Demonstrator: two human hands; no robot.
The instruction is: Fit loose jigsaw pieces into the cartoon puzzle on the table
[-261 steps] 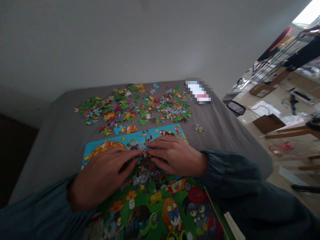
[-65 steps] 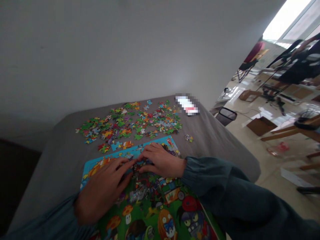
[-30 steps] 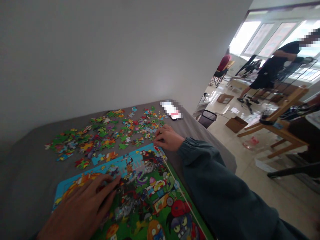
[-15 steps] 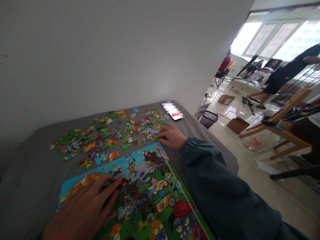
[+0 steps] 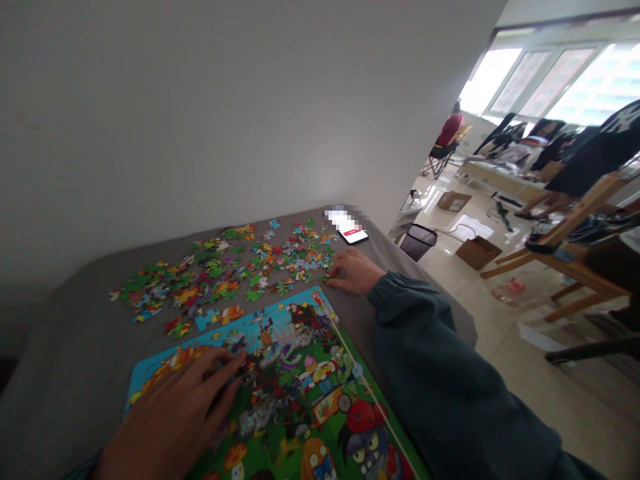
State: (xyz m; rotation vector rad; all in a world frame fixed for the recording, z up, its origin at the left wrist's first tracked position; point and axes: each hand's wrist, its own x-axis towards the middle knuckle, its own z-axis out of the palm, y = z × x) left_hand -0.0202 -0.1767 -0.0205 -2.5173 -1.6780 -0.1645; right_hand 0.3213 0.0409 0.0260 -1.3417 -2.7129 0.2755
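Note:
My left hand [image 5: 183,407] lies flat over the upper left part of a cartoon jigsaw board [image 5: 300,320], fingers stretched out. The board shows a picture with a blue top edge and a green lower part. Past the board's top right corner, my right hand [image 5: 355,272] rests on the cloth with thumb and fingers bent into a pinch. A small green puzzle piece [image 5: 327,277] shows at its fingertips. Many loose puzzle pieces [image 5: 220,267] spread behind the board, from the left round to my right hand.
A phone [image 5: 353,230] with a lit screen lies at the table's far right, near the wall [image 5: 225,120]. Grey cloth [image 5: 75,347] covers the table. On the floor stand a mesh bin [image 5: 419,240], a cardboard box [image 5: 479,255] and a wooden chair [image 5: 575,267]. A person [image 5: 595,157] stands beyond.
My right hand has drawn slightly to the right, away from the loose pieces. My left hand stays on the board. The view has shifted a little, and the person in the background has moved.

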